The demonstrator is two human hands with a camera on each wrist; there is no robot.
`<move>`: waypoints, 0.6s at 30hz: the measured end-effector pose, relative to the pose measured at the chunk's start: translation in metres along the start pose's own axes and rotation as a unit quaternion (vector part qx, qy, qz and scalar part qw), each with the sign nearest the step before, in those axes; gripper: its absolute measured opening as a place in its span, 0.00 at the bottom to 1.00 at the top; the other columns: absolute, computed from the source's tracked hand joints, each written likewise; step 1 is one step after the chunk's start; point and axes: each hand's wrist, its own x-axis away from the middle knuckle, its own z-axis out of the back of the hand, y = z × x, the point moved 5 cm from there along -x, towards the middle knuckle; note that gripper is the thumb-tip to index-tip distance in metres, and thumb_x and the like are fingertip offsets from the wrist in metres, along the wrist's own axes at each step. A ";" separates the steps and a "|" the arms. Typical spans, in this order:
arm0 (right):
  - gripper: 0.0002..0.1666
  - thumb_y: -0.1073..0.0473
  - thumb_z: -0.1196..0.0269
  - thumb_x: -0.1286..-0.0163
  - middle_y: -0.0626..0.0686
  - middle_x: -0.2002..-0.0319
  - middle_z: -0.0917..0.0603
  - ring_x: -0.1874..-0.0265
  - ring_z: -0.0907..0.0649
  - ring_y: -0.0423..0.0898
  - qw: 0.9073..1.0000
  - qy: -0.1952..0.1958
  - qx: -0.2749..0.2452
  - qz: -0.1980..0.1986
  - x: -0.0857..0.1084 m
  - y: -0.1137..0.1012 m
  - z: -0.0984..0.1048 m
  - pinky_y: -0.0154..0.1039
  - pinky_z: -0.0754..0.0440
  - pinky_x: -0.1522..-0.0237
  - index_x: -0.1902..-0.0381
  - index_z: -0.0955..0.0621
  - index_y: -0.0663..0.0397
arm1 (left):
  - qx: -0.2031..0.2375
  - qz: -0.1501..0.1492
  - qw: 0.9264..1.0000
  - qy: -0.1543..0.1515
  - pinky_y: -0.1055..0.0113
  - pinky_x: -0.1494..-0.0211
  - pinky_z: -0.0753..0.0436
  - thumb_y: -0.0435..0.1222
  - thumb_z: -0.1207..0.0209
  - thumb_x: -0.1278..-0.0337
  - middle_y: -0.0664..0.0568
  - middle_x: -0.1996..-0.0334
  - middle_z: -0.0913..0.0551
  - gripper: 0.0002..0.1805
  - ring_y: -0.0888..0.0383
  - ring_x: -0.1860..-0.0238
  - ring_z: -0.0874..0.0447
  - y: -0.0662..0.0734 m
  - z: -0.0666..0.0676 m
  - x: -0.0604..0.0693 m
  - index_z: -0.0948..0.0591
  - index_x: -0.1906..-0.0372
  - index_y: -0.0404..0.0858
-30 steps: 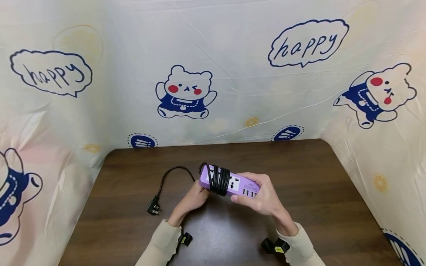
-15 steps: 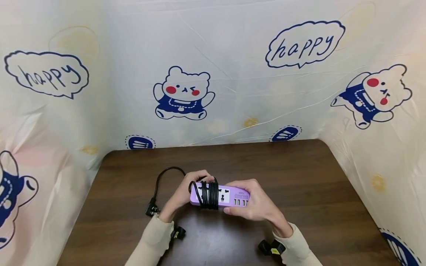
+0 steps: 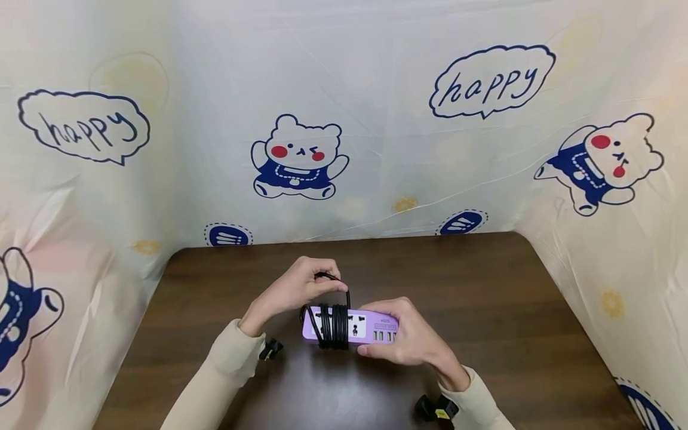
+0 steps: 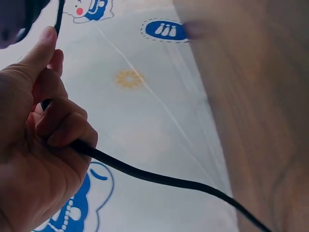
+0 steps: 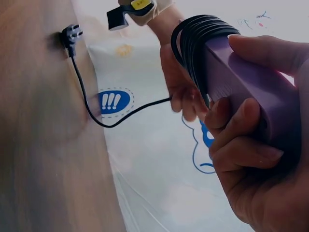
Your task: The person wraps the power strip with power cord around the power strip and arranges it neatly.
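Note:
A purple power strip point(image 3: 383, 318) with white sockets is held above the table, its right end gripped by my right hand point(image 3: 409, 337). Black cord point(image 3: 335, 326) is wound several times round the strip's left half. Just behind that end, my left hand point(image 3: 295, 286) grips a loose length of the cord, which rises from the windings. In the left wrist view the cord point(image 4: 178, 182) runs out below the curled fingers. The right wrist view shows the plug point(image 5: 71, 37) at the cord's end, near the table; the head view does not show it.
Beneath both hands lies a dark brown wooden table point(image 3: 484, 286). A pale patterned curtain point(image 3: 387, 167) encloses the back and both sides. Small black cameras point(image 3: 436, 409) are strapped to the wrists.
My left hand has moved from under the strip's left end to behind it, lifting a length of cord. My right hand has brought the strip down and left. The left forearm has swung left.

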 end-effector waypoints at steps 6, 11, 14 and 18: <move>0.26 0.54 0.18 0.45 0.42 0.63 0.09 0.70 0.16 0.35 1.000 -0.003 0.013 -0.006 0.003 0.004 0.003 0.34 0.17 0.69 0.47 0.11 0.43 | -0.020 -0.015 1.000 -0.002 0.71 0.69 0.31 0.45 0.29 0.32 0.65 0.79 0.31 0.07 0.67 0.76 0.35 0.013 0.001 -0.002 0.15 0.66 0.52; 0.27 0.53 0.17 0.46 0.41 0.63 0.10 0.69 0.16 0.35 0.999 -0.009 0.033 -0.018 0.004 0.009 -0.001 0.34 0.17 0.68 0.47 0.11 0.42 | -0.031 -0.021 0.999 -0.015 0.71 0.69 0.29 0.44 0.29 0.31 0.65 0.78 0.26 0.08 0.67 0.76 0.33 0.019 0.000 -0.002 0.16 0.68 0.52; 0.28 0.53 0.17 0.47 0.40 0.62 0.10 0.69 0.16 0.35 0.999 -0.009 0.036 -0.034 0.006 0.012 -0.002 0.34 0.17 0.67 0.47 0.11 0.42 | -0.043 -0.017 0.999 -0.017 0.71 0.69 0.29 0.44 0.30 0.31 0.65 0.79 0.28 0.09 0.68 0.77 0.34 0.020 -0.001 -0.001 0.16 0.68 0.49; 0.28 0.54 0.17 0.48 0.41 0.62 0.09 0.69 0.16 0.35 0.998 -0.001 0.038 -0.051 0.008 0.015 -0.002 0.35 0.17 0.67 0.47 0.11 0.43 | -0.072 -0.008 0.997 -0.009 0.71 0.70 0.30 0.45 0.30 0.30 0.65 0.80 0.29 0.10 0.69 0.78 0.34 0.023 -0.003 0.002 0.15 0.68 0.47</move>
